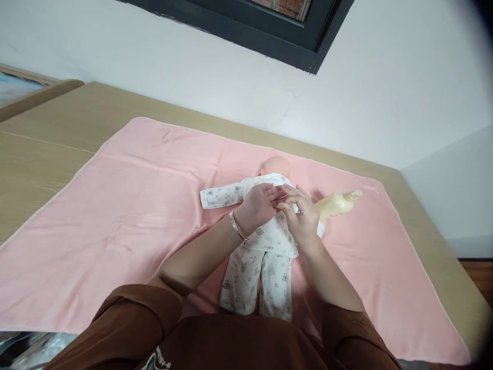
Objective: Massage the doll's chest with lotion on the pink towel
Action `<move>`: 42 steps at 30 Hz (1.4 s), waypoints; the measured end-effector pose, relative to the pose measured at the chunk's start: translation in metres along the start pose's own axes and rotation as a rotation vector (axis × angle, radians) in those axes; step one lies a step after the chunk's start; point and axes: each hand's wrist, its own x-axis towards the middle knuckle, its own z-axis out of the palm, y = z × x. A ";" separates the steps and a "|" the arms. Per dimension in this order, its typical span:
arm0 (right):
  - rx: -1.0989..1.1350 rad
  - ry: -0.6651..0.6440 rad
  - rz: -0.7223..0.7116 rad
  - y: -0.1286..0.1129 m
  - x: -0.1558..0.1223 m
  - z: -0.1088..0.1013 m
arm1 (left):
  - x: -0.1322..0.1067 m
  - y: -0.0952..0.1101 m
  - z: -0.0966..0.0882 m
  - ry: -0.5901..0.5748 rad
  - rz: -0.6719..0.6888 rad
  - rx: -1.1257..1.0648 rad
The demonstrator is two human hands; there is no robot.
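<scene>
A baby doll (274, 167) lies face up on a pink blanket (127, 205), dressed in a white printed top and trousers (256, 272). My left hand (259, 204), a bracelet at its wrist, rests on the doll's chest with fingers curled on the top's front. Beside it, my right hand (302, 213) pinches the same fabric near the collar. The doll's far arm (339, 202) sticks out bare to the right; the other arm is sleeved.
The blanket covers a wooden tabletop (42, 149) that stands against a white wall. A dark window frame (269, 31) is above. A wooden frame edge shows at the far left. My brown sleeves fill the bottom.
</scene>
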 end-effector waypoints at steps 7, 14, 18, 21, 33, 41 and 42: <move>-0.160 -0.313 -0.031 -0.010 -0.008 0.014 | -0.006 -0.010 0.012 -0.156 -0.012 -0.018; -0.094 -0.431 -0.145 -0.049 -0.022 0.013 | -0.034 0.009 0.014 -0.149 -0.033 0.085; -0.026 -0.430 -0.200 -0.052 -0.023 0.010 | -0.039 0.019 0.011 -0.214 0.092 0.049; -0.128 -0.373 -0.141 -0.035 -0.014 0.004 | -0.039 0.005 0.016 -0.281 0.071 0.001; -0.196 -0.396 -0.205 -0.064 -0.021 0.004 | -0.037 -0.001 0.015 -0.352 -0.117 0.016; -0.142 -0.360 -0.145 -0.051 -0.016 0.000 | -0.042 0.006 0.016 -0.375 0.013 -0.006; -0.171 -0.332 -0.123 -0.046 -0.012 -0.004 | -0.043 -0.002 0.018 -0.383 -0.022 -0.001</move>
